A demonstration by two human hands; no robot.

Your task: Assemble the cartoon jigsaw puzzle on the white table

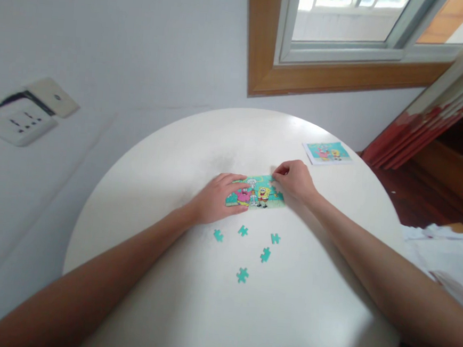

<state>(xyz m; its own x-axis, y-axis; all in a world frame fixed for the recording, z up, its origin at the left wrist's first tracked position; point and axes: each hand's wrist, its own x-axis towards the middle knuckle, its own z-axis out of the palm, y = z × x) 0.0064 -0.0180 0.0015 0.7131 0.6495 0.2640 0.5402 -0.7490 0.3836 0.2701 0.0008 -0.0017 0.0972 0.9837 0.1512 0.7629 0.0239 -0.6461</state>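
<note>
A small cartoon jigsaw puzzle (258,195) lies partly assembled on the round white table (201,155). My left hand (217,198) rests flat on the puzzle's left end, fingers stretched over it. My right hand (295,179) is at the puzzle's upper right corner, fingers pinched together on a piece there. Several loose teal puzzle pieces (265,254) lie face down just in front of the puzzle, nearer to me.
A picture card (328,152) with the same cartoon lies at the table's far right. A wall socket and switch (23,114) are on the left wall. A window (347,22) is behind the table, red-and-white curtain (432,114) at right.
</note>
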